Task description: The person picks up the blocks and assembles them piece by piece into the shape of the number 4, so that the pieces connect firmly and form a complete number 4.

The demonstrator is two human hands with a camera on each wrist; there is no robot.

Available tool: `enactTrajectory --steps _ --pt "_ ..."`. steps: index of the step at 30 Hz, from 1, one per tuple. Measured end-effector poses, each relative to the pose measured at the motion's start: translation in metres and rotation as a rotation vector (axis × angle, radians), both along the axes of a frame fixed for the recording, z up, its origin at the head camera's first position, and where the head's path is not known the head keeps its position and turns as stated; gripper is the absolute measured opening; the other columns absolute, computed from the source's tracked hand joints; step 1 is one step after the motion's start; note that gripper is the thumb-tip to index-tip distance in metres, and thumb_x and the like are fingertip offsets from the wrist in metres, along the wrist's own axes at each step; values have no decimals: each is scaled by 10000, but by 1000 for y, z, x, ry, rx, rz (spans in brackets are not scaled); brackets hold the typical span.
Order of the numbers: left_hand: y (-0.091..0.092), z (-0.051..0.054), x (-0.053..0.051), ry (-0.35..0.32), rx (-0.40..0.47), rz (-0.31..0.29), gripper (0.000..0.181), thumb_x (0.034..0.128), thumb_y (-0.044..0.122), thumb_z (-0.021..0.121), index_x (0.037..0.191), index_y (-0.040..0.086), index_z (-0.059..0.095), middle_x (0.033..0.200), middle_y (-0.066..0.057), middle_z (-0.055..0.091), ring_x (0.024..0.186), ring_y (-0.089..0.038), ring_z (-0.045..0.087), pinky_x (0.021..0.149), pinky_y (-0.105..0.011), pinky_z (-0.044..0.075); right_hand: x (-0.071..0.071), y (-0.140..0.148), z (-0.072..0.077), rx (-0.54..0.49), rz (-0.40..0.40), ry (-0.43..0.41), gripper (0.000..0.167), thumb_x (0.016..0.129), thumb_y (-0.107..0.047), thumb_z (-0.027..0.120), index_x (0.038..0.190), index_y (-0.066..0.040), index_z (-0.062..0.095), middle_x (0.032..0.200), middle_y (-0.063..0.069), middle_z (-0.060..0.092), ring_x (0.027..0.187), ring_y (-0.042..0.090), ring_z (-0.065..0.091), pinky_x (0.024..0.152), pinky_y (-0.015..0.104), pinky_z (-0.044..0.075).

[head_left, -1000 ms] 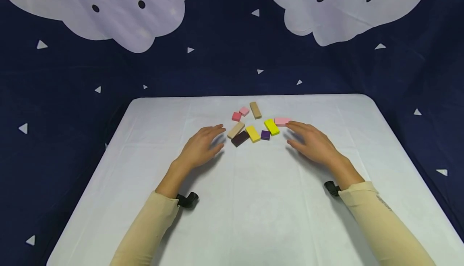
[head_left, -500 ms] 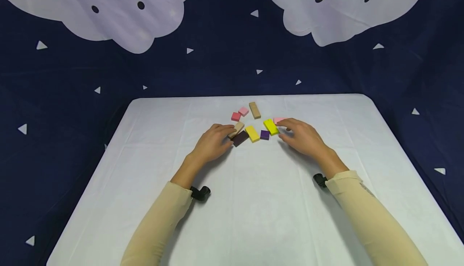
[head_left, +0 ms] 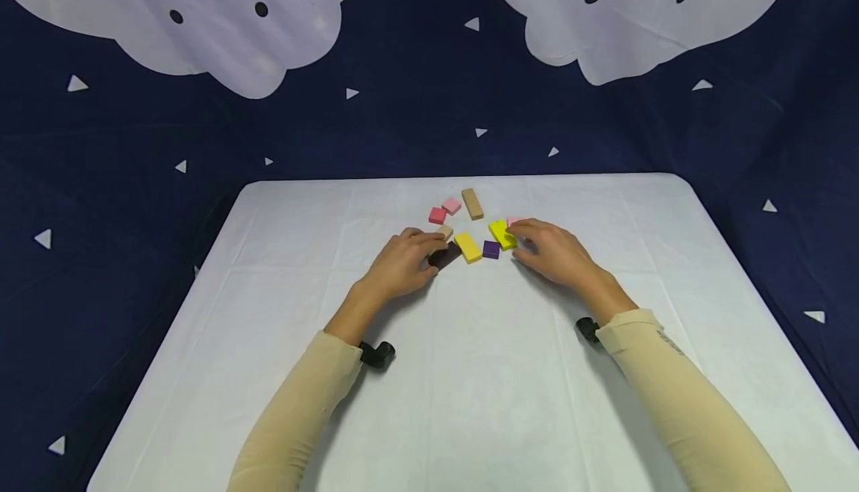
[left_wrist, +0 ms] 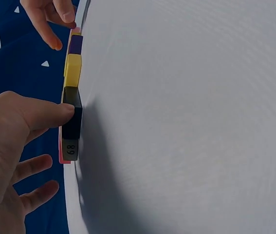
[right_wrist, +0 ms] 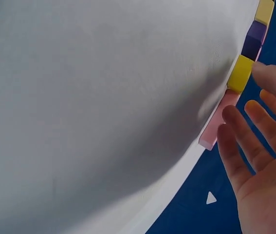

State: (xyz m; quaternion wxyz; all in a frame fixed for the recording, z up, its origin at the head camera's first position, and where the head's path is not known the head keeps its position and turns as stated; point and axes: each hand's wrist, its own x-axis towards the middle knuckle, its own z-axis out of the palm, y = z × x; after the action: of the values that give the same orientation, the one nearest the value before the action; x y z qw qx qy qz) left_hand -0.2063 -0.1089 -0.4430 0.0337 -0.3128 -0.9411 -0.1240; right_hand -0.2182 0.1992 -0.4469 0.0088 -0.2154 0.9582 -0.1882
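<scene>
Reaching in from either side, two hands meet the blocks on the white table (head_left: 429, 388). From the head view, the left hand (head_left: 401, 262) lies over the left end of the group, thumb and fingers apart, with the dark brown block (head_left: 446, 256) between them and the tan block (head_left: 445, 232) partly under the fingers. The left wrist view adds digits printed on the tan block's end, the thumb tip over the dark block's side and two other fingers spread; whether the thumb presses is unclear. The right hand (head_left: 552, 250) hides much of the long pink block (right_wrist: 216, 122) from above, but the right wrist view shows that block's long side, beside the bright yellow block (head_left: 500, 234), and the fingers relaxed, parted and gripping nothing. The purple block (head_left: 491, 250) and pale yellow block (head_left: 467, 247) lie between the hands; the red block (head_left: 438, 215), small pink block (head_left: 452, 206) and brown wooden block (head_left: 473, 204) lie behind. Compared with one second ago, both hands have come inward and cover more of the outer blocks, while the blocks lie where they did.
</scene>
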Motion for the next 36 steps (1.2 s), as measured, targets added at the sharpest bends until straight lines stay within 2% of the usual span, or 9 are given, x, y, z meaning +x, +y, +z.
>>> enactTrajectory --steps 8,17,28,36 --pt "6 2 1 -29 -29 -14 436 848 223 694 1280 240 637 1427 69 479 1301 -241 390 958 -495 357 -6 -5 -4 48 11 -14 523 896 -253 690 1382 -138 535 1445 12 454 1312 254 418 1028 494 347" --pt "7 -2 0 -49 -51 -12 471 845 205 670 1308 272 611 1450 103 442 1332 -245 361 977 -489 346 -10 -9 -5 36 28 -29 540 889 -231 700 1392 -150 523 1458 17 436 1329 251 390 1045 489 326" --pt "9 -4 -3 -105 -95 -39 475 894 267 668 1358 285 568 1462 126 421 1354 -254 337 1009 -507 340 -11 -11 -6 49 53 -34 519 910 -186 677 1402 -140 517 1495 15 392 1329 305 378 1061 508 291" --pt "8 -3 -7 -169 -49 -74 482 887 176 662 1356 236 570 1486 104 391 1403 -259 266 1065 -484 302 -13 -11 -6 69 56 -43 507 907 -173 675 1390 -136 528 1490 -13 399 1323 283 387 1056 482 310"
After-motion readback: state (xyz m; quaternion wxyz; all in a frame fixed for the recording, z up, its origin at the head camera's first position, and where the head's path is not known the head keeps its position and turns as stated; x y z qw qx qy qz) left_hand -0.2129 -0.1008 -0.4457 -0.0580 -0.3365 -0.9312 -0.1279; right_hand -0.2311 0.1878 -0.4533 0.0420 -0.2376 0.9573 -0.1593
